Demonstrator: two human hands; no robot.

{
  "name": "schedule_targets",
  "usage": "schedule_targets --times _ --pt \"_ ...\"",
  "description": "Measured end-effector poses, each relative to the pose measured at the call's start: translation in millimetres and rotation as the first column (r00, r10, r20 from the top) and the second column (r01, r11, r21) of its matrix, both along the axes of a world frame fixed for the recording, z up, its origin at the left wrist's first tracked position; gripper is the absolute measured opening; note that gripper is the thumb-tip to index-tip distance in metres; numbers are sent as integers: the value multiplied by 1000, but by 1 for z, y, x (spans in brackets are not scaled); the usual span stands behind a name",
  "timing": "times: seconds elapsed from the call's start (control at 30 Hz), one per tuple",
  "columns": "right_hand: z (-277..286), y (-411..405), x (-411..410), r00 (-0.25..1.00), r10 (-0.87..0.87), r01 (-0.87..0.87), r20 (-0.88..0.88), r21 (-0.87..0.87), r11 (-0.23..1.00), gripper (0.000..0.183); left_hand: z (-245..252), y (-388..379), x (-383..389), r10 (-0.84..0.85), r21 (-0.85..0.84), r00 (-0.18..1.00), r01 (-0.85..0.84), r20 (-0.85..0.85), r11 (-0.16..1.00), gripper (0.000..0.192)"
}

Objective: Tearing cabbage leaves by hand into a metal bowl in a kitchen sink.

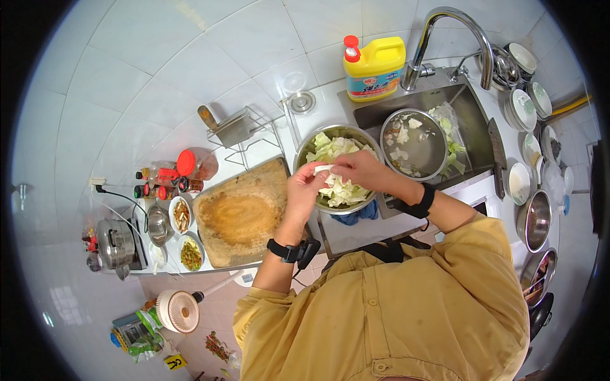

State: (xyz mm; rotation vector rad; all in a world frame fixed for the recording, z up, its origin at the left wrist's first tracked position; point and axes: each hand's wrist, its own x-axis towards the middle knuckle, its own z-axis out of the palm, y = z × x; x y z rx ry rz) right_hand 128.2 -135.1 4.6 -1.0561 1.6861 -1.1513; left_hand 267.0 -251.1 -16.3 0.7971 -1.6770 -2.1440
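Both of my hands meet above a metal bowl (301, 159) filled with torn cabbage leaves (348, 193). A pale cabbage piece (324, 168) is pinched between the fingertips of my left hand (304, 188). My right hand (360, 167) grips the same piece from the other side, and its fingers partly hide it. Beside the bowl, in the steel sink (476, 143), stands a metal basin (413, 144) of water with cabbage scraps floating in it. More leaves (452, 159) and a clear plastic bag (448, 119) lie to the basin's right.
A wooden chopping board (243, 209) lies left of the bowl. Behind the sink stand a yellow detergent jug (374, 69) and a curved faucet (486, 57). A cleaver (496, 152) rests at the sink's right edge near stacked dishes (522, 112). Seasoning jars (190, 164) stand at far left.
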Motion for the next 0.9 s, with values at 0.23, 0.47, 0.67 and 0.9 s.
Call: schedule_targets --times 0.23,0.47,0.67,0.9 --pt "-33 9 41 695 54 -99 -717 -21 995 12 2 26 8 108 -953 976 154 187 259 15" --pt "-19 18 7 769 13 -79 -639 -75 994 13 9 -5 19 -2 -601 915 266 403 754 35" --pt "-14 -14 -56 809 148 61 -569 333 941 36 34 -27 -23 -161 338 849 -22 503 941 78" --pt "-30 -44 -44 963 -70 -89 260 553 829 76 -24 -39 -58 -377 443 703 97 603 891 72"
